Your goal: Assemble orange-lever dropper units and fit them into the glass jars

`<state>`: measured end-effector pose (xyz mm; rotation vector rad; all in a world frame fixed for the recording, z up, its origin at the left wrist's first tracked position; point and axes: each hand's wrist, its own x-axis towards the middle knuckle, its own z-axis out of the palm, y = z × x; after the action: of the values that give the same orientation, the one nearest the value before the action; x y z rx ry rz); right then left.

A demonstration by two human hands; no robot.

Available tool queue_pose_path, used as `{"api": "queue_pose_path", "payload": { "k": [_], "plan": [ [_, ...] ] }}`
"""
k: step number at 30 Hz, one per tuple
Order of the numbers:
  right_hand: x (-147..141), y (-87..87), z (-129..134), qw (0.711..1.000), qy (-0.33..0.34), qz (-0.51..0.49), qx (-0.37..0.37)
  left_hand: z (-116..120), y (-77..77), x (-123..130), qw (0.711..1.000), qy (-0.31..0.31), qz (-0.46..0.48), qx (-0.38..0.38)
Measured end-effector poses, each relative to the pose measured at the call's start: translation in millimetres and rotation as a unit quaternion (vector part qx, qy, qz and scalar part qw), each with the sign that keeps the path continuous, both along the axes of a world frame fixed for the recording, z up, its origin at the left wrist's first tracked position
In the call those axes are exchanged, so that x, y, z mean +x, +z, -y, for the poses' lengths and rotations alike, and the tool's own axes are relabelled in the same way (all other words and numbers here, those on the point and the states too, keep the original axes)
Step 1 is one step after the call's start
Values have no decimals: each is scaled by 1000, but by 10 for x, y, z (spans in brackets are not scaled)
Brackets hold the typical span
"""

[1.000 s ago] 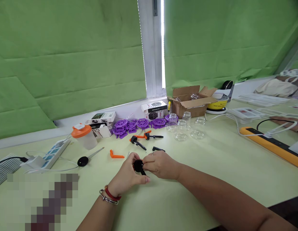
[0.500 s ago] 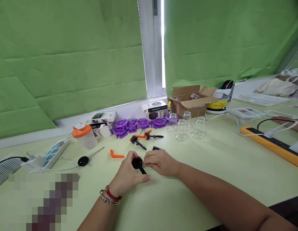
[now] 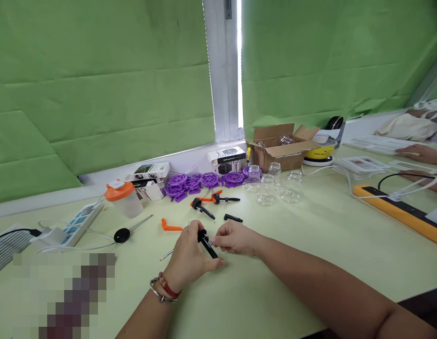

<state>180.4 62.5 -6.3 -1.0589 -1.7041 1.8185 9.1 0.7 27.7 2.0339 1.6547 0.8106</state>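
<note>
In the middle of the table, my left hand is closed around a black plastic part with a short arm. A thin metal rod sticks out beyond the left side of that hand. Close against the black part, my right hand pinches a small shiny metal piece, too small to name. Just beyond my right hand lies a short black plastic piece. An orange lever rests left of my hands, and black parts with orange levers lie farther back.
Purple plastic wheels lie along the back by printed boxes. Several clear jars stand before a cardboard box. At left are a shaker cup and power strip; another person's hand is at right.
My left hand has turned the black part, and the metal rod now shows at its left. My right hand has shifted slightly, uncovering the short black piece. Another person's hand has appeared at right.
</note>
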Motion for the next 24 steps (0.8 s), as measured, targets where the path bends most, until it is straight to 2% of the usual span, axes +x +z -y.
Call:
{"api": "queue_pose_path", "payload": {
  "k": [5, 12, 16, 24],
  "plan": [
    [-87, -6, 91, 995, -9, -37, -89, -10, -18, 31, 999, 14, -36, 6],
    [-146, -2, 158, 987, -82, -68, -123, -22, -18, 56, 997, 28, -75, 19],
    [-155, 54, 165, 981, -80, -54, -167, -25, -21, 49, 996, 29, -85, 25],
    [-141, -20, 134, 980, -77, -89, -158, -23, -39, 41, 994, 28, -100, 39]
  ]
}}
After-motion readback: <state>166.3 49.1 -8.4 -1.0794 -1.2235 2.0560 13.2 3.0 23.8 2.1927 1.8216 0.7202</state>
